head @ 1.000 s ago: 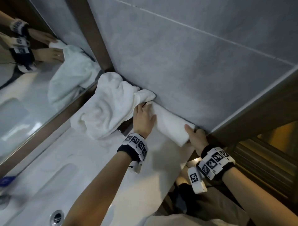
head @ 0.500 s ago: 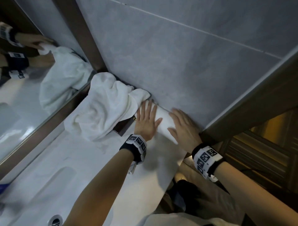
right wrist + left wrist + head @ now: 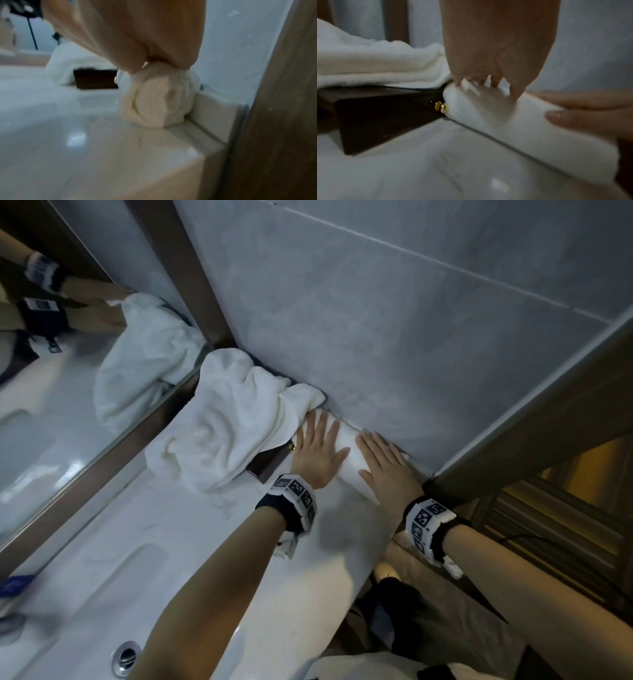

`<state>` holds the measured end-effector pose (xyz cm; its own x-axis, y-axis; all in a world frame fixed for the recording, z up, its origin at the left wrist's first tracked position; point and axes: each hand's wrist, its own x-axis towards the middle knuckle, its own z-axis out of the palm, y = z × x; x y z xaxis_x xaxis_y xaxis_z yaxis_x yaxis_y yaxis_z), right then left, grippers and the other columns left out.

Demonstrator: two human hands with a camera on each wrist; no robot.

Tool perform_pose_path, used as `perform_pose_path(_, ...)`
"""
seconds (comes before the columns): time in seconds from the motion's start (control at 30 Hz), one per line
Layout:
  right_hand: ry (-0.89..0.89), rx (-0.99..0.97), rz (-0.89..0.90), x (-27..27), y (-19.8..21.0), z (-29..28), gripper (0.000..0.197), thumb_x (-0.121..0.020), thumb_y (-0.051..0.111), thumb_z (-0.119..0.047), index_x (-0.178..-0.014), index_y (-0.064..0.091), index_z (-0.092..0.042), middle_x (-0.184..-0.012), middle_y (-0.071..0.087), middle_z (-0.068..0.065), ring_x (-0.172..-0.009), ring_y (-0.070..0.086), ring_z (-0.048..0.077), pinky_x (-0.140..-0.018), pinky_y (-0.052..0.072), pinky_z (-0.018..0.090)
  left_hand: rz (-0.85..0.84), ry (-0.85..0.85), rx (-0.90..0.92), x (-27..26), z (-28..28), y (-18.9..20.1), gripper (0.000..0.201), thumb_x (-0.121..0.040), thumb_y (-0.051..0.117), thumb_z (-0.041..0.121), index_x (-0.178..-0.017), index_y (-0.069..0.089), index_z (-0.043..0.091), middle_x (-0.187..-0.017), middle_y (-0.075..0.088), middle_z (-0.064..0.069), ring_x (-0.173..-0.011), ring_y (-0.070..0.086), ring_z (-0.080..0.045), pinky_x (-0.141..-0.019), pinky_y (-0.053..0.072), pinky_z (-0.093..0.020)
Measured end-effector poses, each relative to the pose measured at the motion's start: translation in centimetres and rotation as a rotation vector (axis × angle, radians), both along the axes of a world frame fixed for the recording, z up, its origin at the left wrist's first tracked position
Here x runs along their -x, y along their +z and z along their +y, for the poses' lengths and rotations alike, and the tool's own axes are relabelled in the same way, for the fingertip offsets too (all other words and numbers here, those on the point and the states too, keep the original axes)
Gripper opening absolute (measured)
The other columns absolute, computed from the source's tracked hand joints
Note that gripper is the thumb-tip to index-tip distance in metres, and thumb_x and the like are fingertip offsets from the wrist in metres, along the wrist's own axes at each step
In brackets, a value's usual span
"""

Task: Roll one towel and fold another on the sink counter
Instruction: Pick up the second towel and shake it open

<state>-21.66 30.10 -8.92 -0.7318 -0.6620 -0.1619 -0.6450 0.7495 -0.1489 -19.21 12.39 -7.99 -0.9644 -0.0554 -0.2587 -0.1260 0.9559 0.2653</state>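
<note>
While both palms lie flat, rolled towel (image 3: 352, 463) sits against wall (image 3: 394, 337).
Left hand (image 3: 317, 455), right hand (image 3: 388, 470): fingers straight, pressing (no gripping); loose towel (image 3: 226, 422) drapes dark box (image 3: 382, 119).

Both forearms bare, no sleeves in sight. Round the left wrist there's a black fabric band (image 3: 291, 505) ringed with white square tags printed in black block patterns, a small white tab hanging beneath. Same kit on the right wrist: black strap (image 3: 432, 527), white coded tags, a frayed white bit dangling off its underside.
</note>
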Motion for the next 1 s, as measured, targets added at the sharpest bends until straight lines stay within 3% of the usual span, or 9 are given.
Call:
perform_pose_path(0.07, 0.011, 0.065, -0.050, 0.4, 1.0, 0.0, 0.059, -0.101, 0.029, -0.036, -0.151, 0.007, -0.015, -0.160, 0.005, 0.003, -0.148, 0.004, 0.017, -0.120, 0.007, 0.031, 0.082, 0.011, -0.134, -0.6, -0.6, 1.6, 0.054, -0.098, 0.042, 0.033, -0.147, 0.028, 0.016, -0.159, 0.018, -0.009, -0.147, 0.013, -0.028, -0.119, 0.018, -0.043)
perform_pose_path(0.13, -0.056, 0.211, -0.143, 0.8, 2.6, -0.4, 0.051, -0.100, 0.037, -0.028, -0.148, 0.025, -0.014, -0.157, 0.023, 0.005, -0.145, 0.020, 0.018, -0.118, 0.015, 0.028, 0.264, 0.095, -0.262, -1.9, -1.3, 3.2, 0.039, -0.093, 0.050, 0.018, -0.132, 0.051, 0.014, -0.141, 0.048, -0.006, -0.127, 0.049, -0.027, -0.099, 0.044, -0.040)
perform_pose_path(0.2, -0.150, 0.385, -0.218, 1.4, 4.1, -1.6, 0.042, -0.096, 0.046, -0.018, -0.138, 0.043, -0.012, -0.144, 0.043, 0.009, -0.132, 0.040, 0.021, -0.109, 0.027, 0.026, 0.403, 0.178, -0.287, -3.3, -2.1, 4.4, 0.031, -0.090, 0.051, 0.010, -0.120, 0.059, 0.012, -0.122, 0.060, -0.005, -0.106, 0.060, -0.025, -0.082, 0.051, -0.039)
perform_pose_path(0.3, -0.179, 0.507, -0.329, 2.4, 5.6, -4.6, 0.039, -0.092, 0.053, -0.009, -0.131, 0.050, -0.007, -0.132, 0.053, 0.014, -0.120, 0.051, 0.028, -0.101, 0.037, 0.032, 0.473, 0.327, -0.210, -5.0, -3.7, 5.4, 0.032, -0.084, 0.055, 0.003, -0.114, 0.063, 0.011, -0.113, 0.064, -0.007, -0.100, 0.058, -0.029, -0.081, 0.048, -0.038)
perform_pose_path(0.43, -0.200, 0.546, -0.450, 4.3, 6.5, -9.3, 0.042, -0.091, 0.056, -0.012, -0.131, 0.046, -0.004, -0.129, 0.054, 0.017, -0.115, 0.053, 0.032, -0.099, 0.042, 0.040, 0.478, 0.515, -0.151, -7.6, -6.0, 5.1, 0.039, -0.081, 0.054, 0.000, -0.117, 0.062, 0.012, -0.122, 0.062, -0.006, -0.112, 0.053, -0.030, -0.092, 0.042, -0.038)
perform_pose_path(0.63, -0.275, 0.581, -0.573, 6.6, 6.7, -15.4, 0.062, -0.081, 0.069, -0.029, -0.127, 0.046, 0.006, -0.121, 0.055, 0.013, -0.111, 0.054, 0.024, -0.089, 0.042, 0.028, 0.356, 0.750, -0.097, -11.1, -7.1, 3.5, 0.051, -0.085, 0.057, 0.007, -0.135, 0.048, 0.013, -0.146, 0.043, -0.006, -0.135, 0.037, -0.025, -0.108, 0.032, -0.036)
perform_pose_path(0.73, -0.229, 0.599, -0.601, 6.9, 6.7, -17.7, 0.047, -0.076, 0.074, -0.020, -0.113, 0.056, 0.004, -0.111, 0.059, 0.013, -0.104, 0.056, 0.023, -0.084, 0.047, 0.030, 0.312, 0.753, -0.120, -11.8, -6.9, 3.2, 0.056, -0.085, 0.057, 0.007, -0.139, 0.043, 0.011, -0.147, 0.039, -0.007, -0.138, 0.033, -0.026, -0.111, 0.030, -0.036)
perform_pose_path(0.83, -0.155, 0.608, -0.562, 6.4, 7.3, -19.6, 0.036, -0.079, 0.069, -0.010, -0.114, 0.062, -0.003, -0.113, 0.063, 0.016, -0.104, 0.059, 0.026, -0.073, 0.039, 0.018, 0.324, 0.764, -0.164, -11.8, -6.5, 3.3, 0.058, -0.087, 0.058, 0.011, -0.142, 0.039, 0.011, -0.148, 0.039, -0.008, -0.141, 0.029, -0.027, -0.114, 0.026, -0.037)
perform_pose_path(1.0, 0.124, 0.597, -0.764, 3.2, 9.0, -22.4, 0.028, -0.090, 0.058, -0.014, -0.117, 0.059, -0.010, -0.112, 0.053, -0.003, -0.104, 0.047, 0.008, -0.081, 0.034, 0.013, 0.401, 0.875, -0.347, -11.1, -6.0, 3.6, 0.074, -0.084, 0.069, 0.026, -0.145, 0.031, 0.014, -0.149, 0.037, -0.006, -0.137, 0.032, -0.025, -0.112, 0.028, -0.032)
